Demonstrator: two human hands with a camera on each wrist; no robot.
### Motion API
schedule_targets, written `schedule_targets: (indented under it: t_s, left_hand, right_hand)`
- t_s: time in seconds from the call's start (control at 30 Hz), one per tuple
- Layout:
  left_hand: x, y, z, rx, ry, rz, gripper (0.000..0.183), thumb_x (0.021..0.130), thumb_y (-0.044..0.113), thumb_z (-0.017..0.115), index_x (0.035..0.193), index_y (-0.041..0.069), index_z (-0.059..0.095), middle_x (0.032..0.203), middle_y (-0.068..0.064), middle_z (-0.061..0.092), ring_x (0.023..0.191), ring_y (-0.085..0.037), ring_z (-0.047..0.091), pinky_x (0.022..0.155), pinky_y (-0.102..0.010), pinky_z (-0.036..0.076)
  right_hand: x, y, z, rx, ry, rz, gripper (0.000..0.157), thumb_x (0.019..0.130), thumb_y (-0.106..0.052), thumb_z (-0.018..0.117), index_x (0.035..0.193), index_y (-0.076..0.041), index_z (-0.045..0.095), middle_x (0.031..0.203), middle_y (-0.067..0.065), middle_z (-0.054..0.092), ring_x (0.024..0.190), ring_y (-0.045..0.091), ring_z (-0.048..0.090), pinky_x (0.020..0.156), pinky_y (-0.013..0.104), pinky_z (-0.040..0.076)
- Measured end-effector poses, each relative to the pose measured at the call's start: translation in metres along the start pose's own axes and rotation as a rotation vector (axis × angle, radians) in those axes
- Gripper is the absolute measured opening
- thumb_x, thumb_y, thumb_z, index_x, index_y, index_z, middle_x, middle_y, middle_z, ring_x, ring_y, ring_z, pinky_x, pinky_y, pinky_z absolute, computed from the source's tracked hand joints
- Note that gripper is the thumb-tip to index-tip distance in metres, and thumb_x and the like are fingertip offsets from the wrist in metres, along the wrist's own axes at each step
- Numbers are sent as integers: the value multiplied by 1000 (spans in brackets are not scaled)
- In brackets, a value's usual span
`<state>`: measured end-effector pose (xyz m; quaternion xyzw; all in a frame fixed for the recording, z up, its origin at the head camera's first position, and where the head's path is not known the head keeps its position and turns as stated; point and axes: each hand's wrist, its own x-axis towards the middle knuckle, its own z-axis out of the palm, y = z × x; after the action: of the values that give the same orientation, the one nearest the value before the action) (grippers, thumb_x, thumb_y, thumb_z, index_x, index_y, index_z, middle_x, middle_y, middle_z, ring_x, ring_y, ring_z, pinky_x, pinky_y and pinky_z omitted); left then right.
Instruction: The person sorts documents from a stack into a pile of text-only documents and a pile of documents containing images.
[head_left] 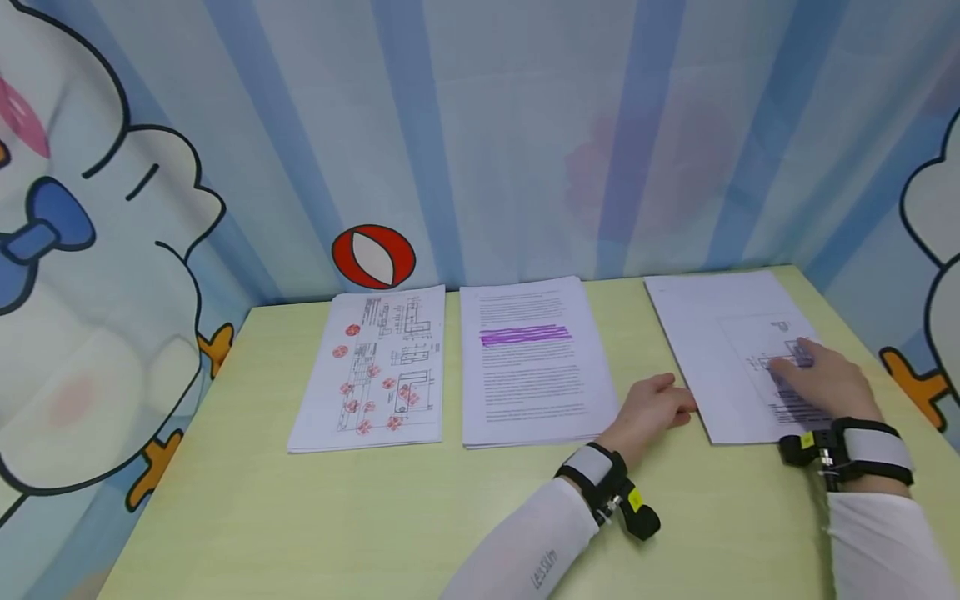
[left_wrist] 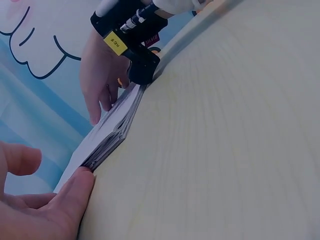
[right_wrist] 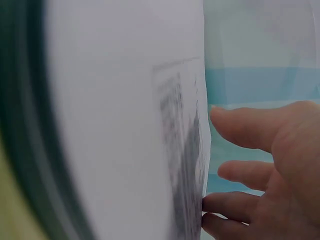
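The right-hand paper stack [head_left: 697,350] lies on the table, with a technical drawing and small text on its top sheet. My left hand [head_left: 651,412] is at its left edge. In the left wrist view, the fingers [left_wrist: 75,195] touch the side of the stack [left_wrist: 107,132], while the thumb stays raised and apart. Over the stack's right part is my right hand [head_left: 832,379], covering some of the drawing. In the right wrist view its lower fingers [right_wrist: 230,207] touch the printed page [right_wrist: 125,125], and its thumb is clear of the paper. Neither hand grips the stack.
A middle paper stack [head_left: 525,383] has text with purple marker strokes. Left of it lies another stack [head_left: 315,417] bearing drawings and red stamp marks. All rest on a pale yellow table [head_left: 360,517]. A blue striped curtain [head_left: 510,167] rises behind the table.
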<state>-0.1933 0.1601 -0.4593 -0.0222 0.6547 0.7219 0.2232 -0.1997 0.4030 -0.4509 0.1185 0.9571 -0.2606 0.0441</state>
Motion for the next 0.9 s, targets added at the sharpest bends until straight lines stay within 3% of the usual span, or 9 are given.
schedule_targets:
  t_s: [0.17, 0.27, 0.47, 0.6, 0.9]
  left_hand:
    - [1, 1, 1, -18, 35, -21, 51, 80, 7, 59, 129, 5, 48, 85, -3, 66, 77, -13, 63, 73, -27, 52]
    - [2, 1, 2, -31, 42, -30, 49, 81, 7, 59, 129, 5, 49, 84, -3, 65, 76, -13, 62, 73, -28, 52]
    - [4, -1, 2, -41, 19, -20, 42, 84, 8, 58, 125, 3, 53, 97, -6, 64, 82, -15, 61, 75, -30, 52]
    - [6, -2, 3, -41, -5, -10, 39, 85, 9, 57, 123, 0, 52, 104, -7, 62, 86, -16, 60, 77, -32, 51]
    - [6, -3, -2, 25, -23, 38, 16, 84, 13, 57, 97, 4, 63, 86, -2, 64, 76, -12, 59, 69, -29, 50]
  right_hand:
    - [2, -5, 2, -11, -16, -44, 82, 91, -52, 38, 138, 11, 13, 129, 46, 26, 111, 58, 30, 86, 66, 30]
    - [3, -6, 2, -1, -17, -43, 83, 91, -53, 38, 138, 11, 13, 129, 46, 26, 108, 57, 33, 84, 64, 33]
    - [3, -6, 3, -31, -31, -61, 83, 91, -53, 39, 136, 13, 16, 130, 48, 20, 112, 61, 24, 88, 68, 26]
    - [2, -10, 5, -13, -26, -70, 83, 91, -53, 39, 137, 12, 15, 131, 46, 23, 109, 56, 33, 86, 64, 30]
    - [-2, -29, 11, 4, 17, -75, 77, 92, -49, 40, 139, 9, 18, 126, 44, 34, 91, 46, 50, 67, 50, 41]
